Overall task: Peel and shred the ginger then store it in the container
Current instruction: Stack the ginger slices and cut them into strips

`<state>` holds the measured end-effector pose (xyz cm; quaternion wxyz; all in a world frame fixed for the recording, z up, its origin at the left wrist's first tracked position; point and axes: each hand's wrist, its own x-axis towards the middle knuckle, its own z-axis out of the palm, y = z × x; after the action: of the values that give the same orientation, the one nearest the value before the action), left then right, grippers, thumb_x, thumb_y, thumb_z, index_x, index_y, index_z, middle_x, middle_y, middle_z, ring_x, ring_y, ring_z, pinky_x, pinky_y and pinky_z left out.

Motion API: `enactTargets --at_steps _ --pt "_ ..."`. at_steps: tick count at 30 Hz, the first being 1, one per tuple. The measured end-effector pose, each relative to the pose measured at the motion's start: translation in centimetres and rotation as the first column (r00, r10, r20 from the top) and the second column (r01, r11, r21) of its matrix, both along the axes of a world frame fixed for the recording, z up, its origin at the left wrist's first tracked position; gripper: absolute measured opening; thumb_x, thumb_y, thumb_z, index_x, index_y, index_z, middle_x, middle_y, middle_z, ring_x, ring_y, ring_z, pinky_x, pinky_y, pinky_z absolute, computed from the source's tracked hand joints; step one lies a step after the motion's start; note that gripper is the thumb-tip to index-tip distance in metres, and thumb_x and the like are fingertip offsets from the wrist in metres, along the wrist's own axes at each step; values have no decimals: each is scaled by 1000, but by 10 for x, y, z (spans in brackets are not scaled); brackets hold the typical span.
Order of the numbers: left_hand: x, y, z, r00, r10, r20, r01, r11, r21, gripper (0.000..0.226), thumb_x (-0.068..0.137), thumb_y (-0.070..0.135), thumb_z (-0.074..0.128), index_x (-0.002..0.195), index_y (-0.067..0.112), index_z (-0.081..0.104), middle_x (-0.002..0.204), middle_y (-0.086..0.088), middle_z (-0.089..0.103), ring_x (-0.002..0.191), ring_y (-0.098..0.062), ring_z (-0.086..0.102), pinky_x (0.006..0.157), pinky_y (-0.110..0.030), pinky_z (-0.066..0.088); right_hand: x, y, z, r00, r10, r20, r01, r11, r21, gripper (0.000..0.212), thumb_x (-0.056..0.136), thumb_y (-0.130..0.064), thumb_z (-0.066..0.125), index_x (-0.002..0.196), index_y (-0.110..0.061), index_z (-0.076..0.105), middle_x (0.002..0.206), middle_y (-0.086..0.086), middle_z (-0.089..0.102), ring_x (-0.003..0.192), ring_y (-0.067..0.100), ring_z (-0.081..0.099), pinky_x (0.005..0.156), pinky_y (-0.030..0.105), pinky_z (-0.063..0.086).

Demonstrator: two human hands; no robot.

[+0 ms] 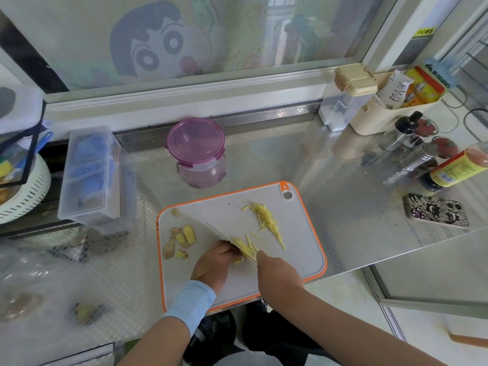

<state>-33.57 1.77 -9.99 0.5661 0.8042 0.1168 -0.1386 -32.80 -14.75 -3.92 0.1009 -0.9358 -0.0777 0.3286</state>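
Grey board (298, 247): on steel desk (356, 207), ginger shreds (266, 220) piled.
Left hand (219, 257): fingers curled, pinning ginger slices (245, 248).
Right hand (277, 276): clamped round knife (219, 233), blade on slices.

text: none legible | bottle label (454, 169): blurred | yellow window sticker (425, 31): blurred

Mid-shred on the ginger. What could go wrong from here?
1. The left hand pins the ginger slices right against the knife blade; a slip could cut it.
2. The container has its lid on while both hands are busy, the right hand on the knife, so shreds could scatter at transfer.
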Motion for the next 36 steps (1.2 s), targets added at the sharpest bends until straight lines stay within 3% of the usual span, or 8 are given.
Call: enactTargets --at_steps 5,11,18,21,24,29,33,36 --pt "0 1 2 998 -1 59 2 1000 -5 19 81 21 61 82 32 77 102 15 64 99 11 54 85 -3 35 4 6 -3 1000 18 5 -18 1000 1 28 91 1 42 113 -16 40 72 1 41 62 20 44 53 31 36" --pt "-1 1 0 997 79 13 -78 994 -72 29 82 0 64 81 25 80 96 16 67 98 2 60 88 -11 41 8 8 -3 1000 -2 -4 2 1000 5 23 91 -2 41 99 -21 31 72 1 42 67 24 49 56 32 39" --pt "-3 7 -10 971 -171 167 117 949 291 31 82 14 48 91 19 77 106 5 67 103 6 50 93 2 26 -1 2 1 1000 -10 2 10 1000 -16 19 94 -4 42 98 -20 32 73 1 43 58 14 39 45 26 27" --pt "-3 10 -16 948 -214 236 123 930 346 36 84 23 44 94 24 78 109 9 66 107 13 47 95 -5 35 -1 2 0 1000 7 -2 -7 1000 -29 20 92 -2 42 102 -18 34 73 0 40 60 16 41 46 26 27" --pt "-2 9 -15 954 -191 231 115 945 307 34 83 29 44 94 34 75 108 19 62 108 19 46 91 -7 38 5 9 -3 1000 4 -6 -5 1000 -11 23 91 -1 41 100 -20 32 73 1 41 69 24 48 51 28 34" --pt "-1 8 -15 973 -149 174 96 955 280 28 84 16 54 86 31 77 103 15 67 101 2 59 88 -13 41 7 11 -6 1000 -15 0 15 1000 2 24 93 -4 42 112 -18 41 74 0 42 70 24 49 59 32 40" --pt "1 5 -11 992 -49 116 33 991 132 34 83 3 62 78 34 77 98 21 65 99 4 59 91 -11 41 5 7 -2 1000 -28 3 28 1000 12 17 94 -7 39 98 -21 32 74 1 44 63 19 45 50 29 34" --pt "-2 7 -15 975 -122 185 81 973 215 32 82 2 61 84 29 78 103 18 64 104 8 55 95 -11 39 0 1 0 1000 -15 -14 15 1000 -1 19 94 -5 40 97 -21 31 73 1 44 59 15 41 46 28 28"
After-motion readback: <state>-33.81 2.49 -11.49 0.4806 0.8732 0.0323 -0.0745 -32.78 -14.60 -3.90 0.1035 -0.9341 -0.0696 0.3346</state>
